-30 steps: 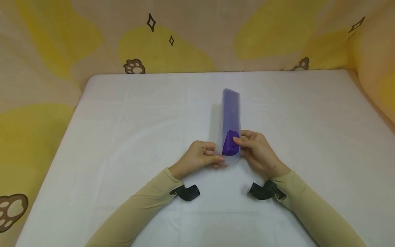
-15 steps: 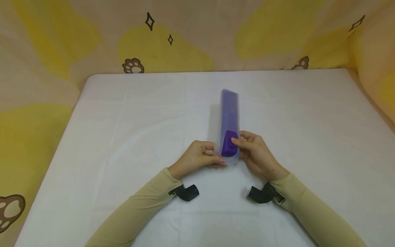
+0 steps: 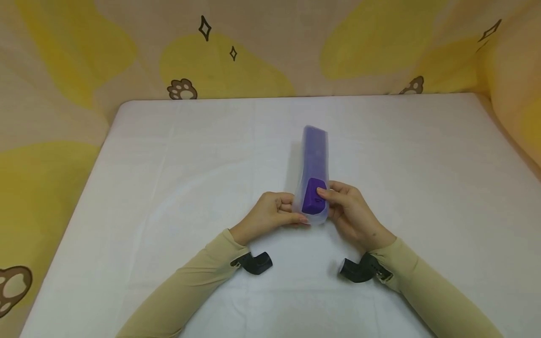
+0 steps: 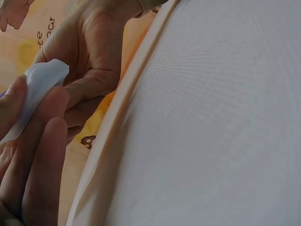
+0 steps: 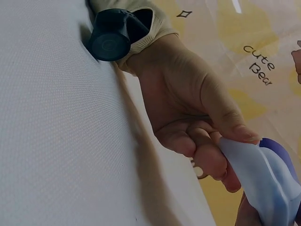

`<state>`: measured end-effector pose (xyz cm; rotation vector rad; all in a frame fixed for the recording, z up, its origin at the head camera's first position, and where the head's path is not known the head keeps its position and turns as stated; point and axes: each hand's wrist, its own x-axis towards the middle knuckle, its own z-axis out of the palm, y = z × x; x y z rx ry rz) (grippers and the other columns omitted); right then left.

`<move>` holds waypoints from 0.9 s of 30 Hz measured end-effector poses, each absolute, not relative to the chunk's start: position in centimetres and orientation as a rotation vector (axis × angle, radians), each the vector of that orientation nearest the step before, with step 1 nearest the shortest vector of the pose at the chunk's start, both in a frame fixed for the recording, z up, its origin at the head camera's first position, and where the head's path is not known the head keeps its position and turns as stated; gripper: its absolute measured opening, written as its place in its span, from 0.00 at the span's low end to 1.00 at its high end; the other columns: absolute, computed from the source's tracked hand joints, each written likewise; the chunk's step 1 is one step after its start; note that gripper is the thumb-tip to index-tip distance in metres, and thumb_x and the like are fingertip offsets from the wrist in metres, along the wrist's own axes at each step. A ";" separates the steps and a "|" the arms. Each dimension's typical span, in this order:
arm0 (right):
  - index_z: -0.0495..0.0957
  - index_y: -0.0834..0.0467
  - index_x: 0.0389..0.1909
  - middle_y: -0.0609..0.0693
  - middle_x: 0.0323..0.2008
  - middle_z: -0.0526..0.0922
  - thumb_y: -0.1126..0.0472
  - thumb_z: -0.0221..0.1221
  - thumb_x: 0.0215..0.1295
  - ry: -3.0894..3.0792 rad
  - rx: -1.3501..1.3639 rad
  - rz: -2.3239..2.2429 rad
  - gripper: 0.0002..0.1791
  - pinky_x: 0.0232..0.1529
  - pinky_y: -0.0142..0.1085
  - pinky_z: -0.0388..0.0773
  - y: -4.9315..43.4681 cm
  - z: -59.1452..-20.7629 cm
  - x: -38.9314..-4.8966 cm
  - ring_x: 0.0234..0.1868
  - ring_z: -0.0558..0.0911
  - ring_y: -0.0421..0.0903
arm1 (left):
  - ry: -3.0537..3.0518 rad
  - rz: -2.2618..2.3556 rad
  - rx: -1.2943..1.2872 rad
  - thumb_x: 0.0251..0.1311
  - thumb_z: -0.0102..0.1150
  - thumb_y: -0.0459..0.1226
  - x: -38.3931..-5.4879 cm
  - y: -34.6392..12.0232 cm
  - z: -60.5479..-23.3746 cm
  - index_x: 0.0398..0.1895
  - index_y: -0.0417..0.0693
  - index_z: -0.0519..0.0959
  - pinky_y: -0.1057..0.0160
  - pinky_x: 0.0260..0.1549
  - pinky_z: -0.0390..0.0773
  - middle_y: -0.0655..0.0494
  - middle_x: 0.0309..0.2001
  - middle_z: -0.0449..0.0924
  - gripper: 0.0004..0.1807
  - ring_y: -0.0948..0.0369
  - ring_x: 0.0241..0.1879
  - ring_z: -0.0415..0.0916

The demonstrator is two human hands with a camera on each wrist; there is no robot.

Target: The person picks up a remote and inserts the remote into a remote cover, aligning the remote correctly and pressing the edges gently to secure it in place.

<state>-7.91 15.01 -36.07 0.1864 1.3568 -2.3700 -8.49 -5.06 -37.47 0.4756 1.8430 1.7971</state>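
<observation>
A long, narrow, translucent purple case (image 3: 315, 152) points away from me, with a dark purple raised piece (image 3: 312, 204) near its close end. My left hand (image 3: 267, 212) pinches the near left corner, thumb on top. On the right side, my right hand (image 3: 352, 209) holds the case with its thumb on the dark purple piece, other fingers at the side and partly hidden. The left wrist view catches the whitish end of the case (image 4: 44, 84) between fingers. In the right wrist view the left thumb lies on the pale case edge (image 5: 263, 179).
Both hands are over a white-covered table (image 3: 203, 155). A yellow and cream printed cloth (image 3: 262, 61) hangs behind its far edge. Black wrist mounts (image 3: 255, 264) stick out inward from both sleeves.
The far end of the case has come slightly lower, toward me. Both hands keep their hold, and the right thumb has shifted slightly left along with the case.
</observation>
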 end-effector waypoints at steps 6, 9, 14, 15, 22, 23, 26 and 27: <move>0.63 0.70 0.53 0.52 0.37 0.84 0.75 0.49 0.66 1.389 0.153 -2.373 0.16 0.42 0.34 0.81 14.9 -35.9 -7.8 0.39 0.84 0.42 | 1.891 1.783 0.443 0.51 0.67 0.29 -8.4 -5.0 -37.5 0.38 0.29 0.79 0.61 0.32 0.83 0.42 0.32 0.84 0.12 0.55 0.33 0.84; 0.61 0.70 0.53 0.52 0.36 0.84 0.75 0.50 0.65 1.428 0.164 -2.376 0.17 0.44 0.34 0.80 14.8 -35.8 -7.8 0.40 0.83 0.42 | 1.929 1.756 0.429 0.51 0.67 0.31 -8.5 -5.0 -37.5 0.33 0.32 0.79 0.67 0.28 0.80 0.45 0.30 0.85 0.10 0.60 0.31 0.83; 0.62 0.70 0.52 0.51 0.34 0.85 0.75 0.51 0.65 1.467 0.184 -2.375 0.16 0.44 0.32 0.79 14.8 -35.7 -7.8 0.39 0.83 0.41 | 1.965 1.689 0.404 0.50 0.69 0.34 -8.5 -4.9 -37.5 0.30 0.36 0.79 0.70 0.25 0.76 0.50 0.26 0.85 0.10 0.66 0.26 0.80; 0.63 0.70 0.53 0.50 0.34 0.85 0.75 0.51 0.65 1.480 0.180 -2.371 0.16 0.45 0.32 0.79 14.8 -35.7 -7.8 0.39 0.83 0.40 | 1.959 1.681 0.400 0.50 0.70 0.34 -8.5 -4.9 -37.5 0.31 0.37 0.79 0.70 0.26 0.77 0.50 0.26 0.85 0.10 0.66 0.26 0.80; 0.66 0.67 0.51 0.48 0.36 0.86 0.74 0.54 0.62 1.676 0.077 -2.287 0.16 0.46 0.32 0.79 14.8 -36.0 -7.8 0.42 0.83 0.42 | 1.914 1.685 0.425 0.51 0.69 0.34 -8.5 -4.9 -37.7 0.38 0.34 0.79 0.65 0.32 0.81 0.49 0.31 0.85 0.14 0.62 0.32 0.83; 0.67 0.66 0.50 0.48 0.36 0.86 0.74 0.55 0.62 1.708 0.059 -2.274 0.16 0.46 0.32 0.79 14.8 -36.0 -7.8 0.42 0.83 0.42 | 1.934 1.683 0.434 0.52 0.68 0.35 -8.6 -5.0 -37.7 0.37 0.34 0.79 0.67 0.30 0.79 0.51 0.28 0.85 0.14 0.63 0.30 0.82; 0.68 0.63 0.49 0.48 0.39 0.85 0.74 0.57 0.60 1.798 0.010 -2.227 0.17 0.47 0.34 0.79 14.8 -35.9 -7.7 0.42 0.83 0.43 | 1.954 1.757 0.431 0.59 0.62 0.38 -8.7 -5.2 -37.7 0.39 0.34 0.78 0.67 0.34 0.79 0.50 0.31 0.85 0.14 0.62 0.33 0.82; 0.68 0.63 0.49 0.49 0.40 0.85 0.74 0.58 0.59 1.829 -0.013 -2.205 0.18 0.47 0.34 0.79 14.8 -35.9 -7.7 0.43 0.83 0.44 | 1.947 1.809 0.421 0.61 0.59 0.38 -8.8 -5.3 -37.7 0.40 0.33 0.77 0.66 0.36 0.80 0.48 0.33 0.84 0.14 0.61 0.35 0.82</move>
